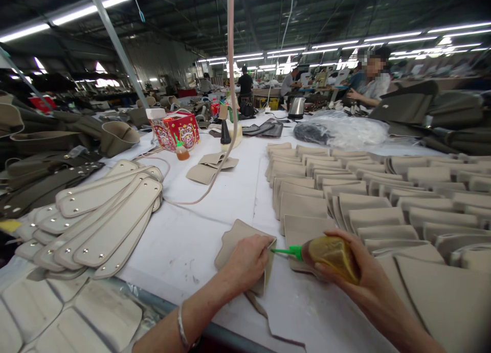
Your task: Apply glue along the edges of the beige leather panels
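A beige leather piece is pinched at its right edge by my left hand, just above the white tabletop. In my right hand lies a squeeze bottle of amber liquid, tilted on its side. Its thin green nozzle points left, and the tip is at the edge of the leather piece, close to my left fingertips. I cannot tell whether the tip touches the leather. Another beige piece lies on the table below my left hand. Folded beige pieces stand directly behind the bottle.
Rows of folded beige pieces fill the table's right side. Pale straps with metal studs are fanned out at left. A hose hangs down to the table. Farther back are a red box, a small bottle and a co-worker.
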Available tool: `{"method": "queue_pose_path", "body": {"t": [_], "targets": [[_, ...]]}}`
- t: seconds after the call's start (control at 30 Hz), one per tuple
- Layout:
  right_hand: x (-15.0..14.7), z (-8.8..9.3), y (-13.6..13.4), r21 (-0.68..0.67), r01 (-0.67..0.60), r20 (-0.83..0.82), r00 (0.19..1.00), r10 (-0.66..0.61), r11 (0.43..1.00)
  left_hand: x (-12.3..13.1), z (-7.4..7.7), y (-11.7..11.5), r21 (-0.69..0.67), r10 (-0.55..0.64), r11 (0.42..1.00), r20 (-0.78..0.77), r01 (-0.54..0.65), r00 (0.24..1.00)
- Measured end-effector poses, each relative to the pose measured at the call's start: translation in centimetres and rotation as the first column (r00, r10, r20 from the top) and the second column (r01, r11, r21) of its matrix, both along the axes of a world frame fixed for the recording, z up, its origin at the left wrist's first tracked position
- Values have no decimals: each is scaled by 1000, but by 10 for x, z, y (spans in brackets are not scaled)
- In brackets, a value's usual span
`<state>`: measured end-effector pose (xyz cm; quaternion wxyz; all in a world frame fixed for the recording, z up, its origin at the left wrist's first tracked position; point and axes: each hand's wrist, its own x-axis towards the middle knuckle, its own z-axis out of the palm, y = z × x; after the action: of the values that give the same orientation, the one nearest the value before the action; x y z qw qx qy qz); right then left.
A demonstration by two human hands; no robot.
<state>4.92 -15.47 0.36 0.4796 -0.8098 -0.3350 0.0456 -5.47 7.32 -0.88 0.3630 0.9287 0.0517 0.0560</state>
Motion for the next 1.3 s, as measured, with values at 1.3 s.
{"method": "queue_pose_path", "body": {"t": [1.3], "targets": [[-3,7,2,-17,6,241,971,-1,1000,2,3,-2,-9,32,999,-12,-32,999]]}}
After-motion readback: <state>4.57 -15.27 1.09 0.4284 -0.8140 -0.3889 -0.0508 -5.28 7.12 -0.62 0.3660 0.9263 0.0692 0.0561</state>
